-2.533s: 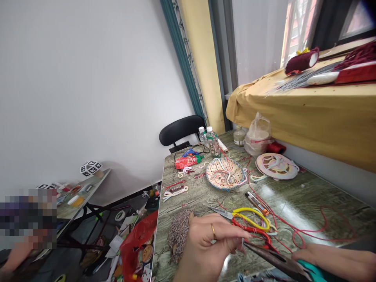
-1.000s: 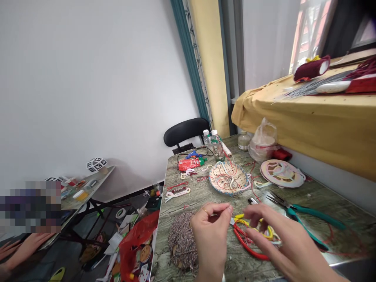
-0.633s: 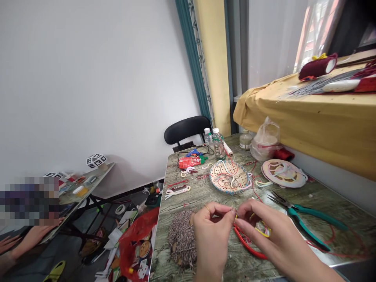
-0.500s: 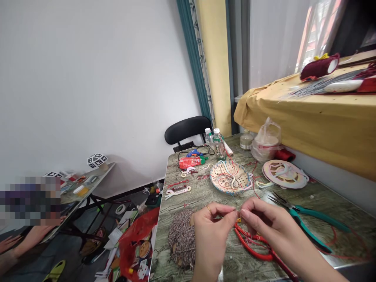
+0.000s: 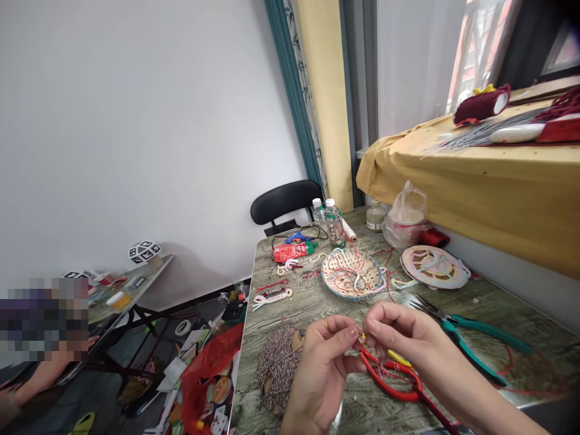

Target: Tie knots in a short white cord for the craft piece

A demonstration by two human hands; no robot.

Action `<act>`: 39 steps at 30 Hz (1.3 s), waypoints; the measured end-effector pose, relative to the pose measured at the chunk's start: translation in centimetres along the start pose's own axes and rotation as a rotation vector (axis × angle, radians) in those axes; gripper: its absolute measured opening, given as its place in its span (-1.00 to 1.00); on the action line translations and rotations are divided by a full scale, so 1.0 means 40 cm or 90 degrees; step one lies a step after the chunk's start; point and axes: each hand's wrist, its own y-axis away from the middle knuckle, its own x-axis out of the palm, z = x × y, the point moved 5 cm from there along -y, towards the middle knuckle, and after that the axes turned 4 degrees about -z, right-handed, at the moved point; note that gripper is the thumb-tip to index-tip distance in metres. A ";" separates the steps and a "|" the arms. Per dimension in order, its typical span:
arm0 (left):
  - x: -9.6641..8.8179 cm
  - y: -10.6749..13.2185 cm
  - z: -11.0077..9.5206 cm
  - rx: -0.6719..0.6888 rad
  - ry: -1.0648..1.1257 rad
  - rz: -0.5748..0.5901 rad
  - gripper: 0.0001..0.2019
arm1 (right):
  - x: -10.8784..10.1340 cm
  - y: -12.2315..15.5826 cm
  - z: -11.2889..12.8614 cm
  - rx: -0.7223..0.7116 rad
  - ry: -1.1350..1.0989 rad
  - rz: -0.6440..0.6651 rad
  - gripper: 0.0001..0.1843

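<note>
My left hand is closed in a pinch at the near end of a thick red cord loop. A small yellow bit shows at those fingertips. Thumb and forefinger of my right hand are pressed together just beside it; what they grip is too small to make out. Beneath the right hand the loop runs into a dark red length, with thin pink-red threads and a yellow strip in it. Left of my left hand lies a ball of brown-white yarn. Pliers with green handles rest to the right.
Farther back on the table sit a round woven plate with cords, a pastel disc, bottles, a red glue packet and a plastic bag. A co-worker's arm is at a table on the left.
The view has shifted slightly. My left hand has turned, spreading its lower fingers, and both hands remain close together. The yellow strip under my right hand now shows.
</note>
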 end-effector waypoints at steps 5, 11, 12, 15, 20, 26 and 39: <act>0.004 0.010 -0.004 -0.002 0.044 0.013 -0.80 | -0.003 0.015 0.031 -0.327 0.198 -0.056 -0.69; 0.012 0.020 -0.004 -0.019 0.064 0.039 -0.82 | 0.004 0.032 0.037 -0.440 0.258 -0.038 -0.58; 0.013 0.021 -0.003 -0.023 0.068 0.043 -0.81 | 0.004 0.033 0.039 -0.445 0.258 -0.041 -0.59; 0.016 0.022 0.002 -0.032 0.074 0.060 -0.80 | 0.007 0.035 0.047 -0.455 0.256 -0.041 -0.66; 0.014 0.018 0.009 -0.025 0.063 0.058 -0.78 | 0.009 0.039 0.065 -0.471 0.278 -0.052 -0.69; 0.014 0.026 -0.007 0.053 -0.015 0.028 -0.77 | 0.003 0.048 0.081 -0.524 0.338 -0.073 -0.66; 0.016 0.032 -0.028 0.140 -0.165 -0.017 -0.88 | 0.000 0.043 0.086 -0.556 0.423 -0.064 -0.79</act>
